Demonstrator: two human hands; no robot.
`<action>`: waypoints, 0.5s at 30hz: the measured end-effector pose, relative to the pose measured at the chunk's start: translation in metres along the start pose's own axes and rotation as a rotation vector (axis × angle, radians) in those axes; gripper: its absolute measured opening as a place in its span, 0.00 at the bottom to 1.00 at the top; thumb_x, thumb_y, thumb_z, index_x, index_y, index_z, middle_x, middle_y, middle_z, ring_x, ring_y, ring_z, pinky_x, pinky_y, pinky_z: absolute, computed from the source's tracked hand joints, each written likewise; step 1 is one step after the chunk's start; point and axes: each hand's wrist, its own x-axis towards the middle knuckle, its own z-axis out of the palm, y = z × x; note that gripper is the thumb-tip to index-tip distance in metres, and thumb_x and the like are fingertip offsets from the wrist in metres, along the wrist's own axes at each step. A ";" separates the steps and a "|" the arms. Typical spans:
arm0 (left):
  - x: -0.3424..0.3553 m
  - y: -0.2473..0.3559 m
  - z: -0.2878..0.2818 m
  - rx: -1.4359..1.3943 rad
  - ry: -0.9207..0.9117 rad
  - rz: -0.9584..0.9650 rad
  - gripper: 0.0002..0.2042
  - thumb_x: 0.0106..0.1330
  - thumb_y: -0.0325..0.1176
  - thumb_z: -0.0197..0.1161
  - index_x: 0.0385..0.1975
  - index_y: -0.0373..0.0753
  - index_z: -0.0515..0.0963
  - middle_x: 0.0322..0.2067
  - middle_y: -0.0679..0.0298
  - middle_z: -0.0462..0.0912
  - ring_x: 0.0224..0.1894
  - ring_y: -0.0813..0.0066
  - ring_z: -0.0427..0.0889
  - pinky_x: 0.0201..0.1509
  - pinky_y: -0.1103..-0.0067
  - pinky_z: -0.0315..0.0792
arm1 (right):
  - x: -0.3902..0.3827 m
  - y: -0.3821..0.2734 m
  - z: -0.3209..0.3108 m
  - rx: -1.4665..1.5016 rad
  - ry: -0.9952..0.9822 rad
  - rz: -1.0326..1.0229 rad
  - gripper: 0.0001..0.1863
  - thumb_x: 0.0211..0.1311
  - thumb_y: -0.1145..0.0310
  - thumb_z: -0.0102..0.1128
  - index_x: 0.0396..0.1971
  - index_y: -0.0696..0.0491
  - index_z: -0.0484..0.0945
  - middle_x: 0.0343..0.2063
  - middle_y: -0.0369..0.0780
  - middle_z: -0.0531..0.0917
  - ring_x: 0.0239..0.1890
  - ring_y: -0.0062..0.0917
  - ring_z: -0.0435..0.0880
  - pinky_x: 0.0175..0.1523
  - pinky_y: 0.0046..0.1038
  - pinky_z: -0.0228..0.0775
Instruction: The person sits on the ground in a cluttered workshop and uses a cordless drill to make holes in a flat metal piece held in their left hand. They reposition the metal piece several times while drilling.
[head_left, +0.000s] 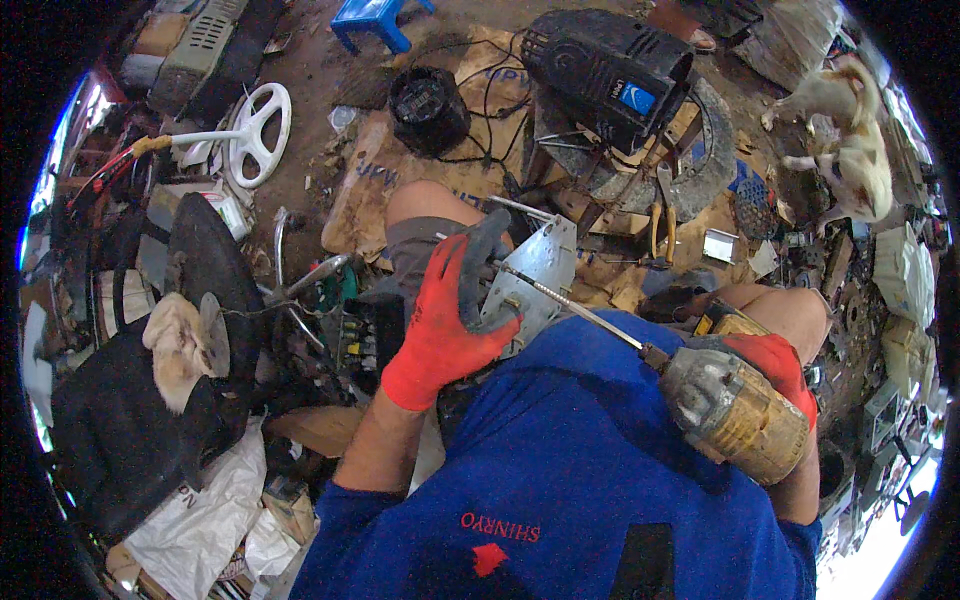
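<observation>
My left hand [440, 325], in a red glove with a dark palm, is wrapped round the near-left side of a grey metal plate part [548, 262]. It holds the part tilted above my lap. My right hand [778, 368], also in a red glove, grips a worn yellow and grey power driver [735, 410]. A long thin bit [595, 318] runs from the driver toward the plate, and its tip is beside my left fingers. Whether the tip sits in a screw is too small to tell.
Ahead, a black machine housing [610, 75] rests on a tyre [715, 130], with yellow-handled pliers [662, 215] nearby. A black round device [428, 112] sits on cardboard, cables around it. A white steering wheel [260, 135] and black chair [130, 430] are left; a dog [855, 160] lies right.
</observation>
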 end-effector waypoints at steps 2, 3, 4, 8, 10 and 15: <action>-0.005 0.001 -0.002 0.006 0.000 -0.012 0.47 0.40 0.36 0.75 0.62 0.27 0.55 0.60 0.44 0.61 0.64 0.53 0.60 0.67 0.65 0.56 | -0.009 0.013 0.002 -0.090 0.010 -0.007 0.24 0.65 0.58 0.42 0.51 0.60 0.72 0.47 0.47 0.78 0.53 0.37 0.75 0.57 0.37 0.65; -0.002 0.003 -0.003 0.012 -0.014 -0.005 0.46 0.40 0.36 0.74 0.61 0.29 0.56 0.59 0.44 0.60 0.63 0.51 0.61 0.66 0.65 0.57 | -0.008 0.011 0.003 -0.072 0.013 0.006 0.24 0.65 0.58 0.41 0.51 0.60 0.72 0.47 0.47 0.78 0.53 0.37 0.74 0.58 0.37 0.65; 0.000 0.004 -0.003 0.019 -0.028 0.002 0.45 0.40 0.35 0.74 0.61 0.31 0.57 0.59 0.44 0.60 0.63 0.49 0.61 0.65 0.64 0.59 | -0.004 0.012 0.001 0.081 -0.019 0.040 0.23 0.65 0.59 0.41 0.51 0.60 0.71 0.47 0.48 0.78 0.54 0.37 0.74 0.58 0.37 0.65; 0.004 -0.001 -0.002 -0.017 -0.054 -0.062 0.44 0.40 0.37 0.74 0.60 0.29 0.59 0.59 0.44 0.63 0.64 0.52 0.61 0.68 0.65 0.52 | -0.019 -0.013 0.033 0.550 0.350 0.260 0.22 0.65 0.61 0.42 0.51 0.60 0.71 0.49 0.47 0.76 0.54 0.36 0.74 0.59 0.36 0.65; 0.004 0.005 -0.001 -0.019 -0.013 -0.100 0.43 0.39 0.36 0.73 0.59 0.30 0.61 0.59 0.45 0.64 0.64 0.51 0.62 0.68 0.65 0.53 | -0.023 -0.012 0.037 0.477 0.414 0.255 0.21 0.65 0.61 0.42 0.51 0.60 0.71 0.50 0.47 0.76 0.53 0.36 0.75 0.58 0.35 0.65; 0.003 0.005 -0.002 -0.023 -0.011 -0.090 0.42 0.38 0.34 0.72 0.58 0.31 0.63 0.58 0.44 0.64 0.62 0.51 0.64 0.67 0.65 0.54 | -0.011 -0.007 0.024 0.072 0.249 0.091 0.21 0.63 0.61 0.45 0.50 0.59 0.72 0.48 0.47 0.77 0.50 0.36 0.76 0.57 0.35 0.66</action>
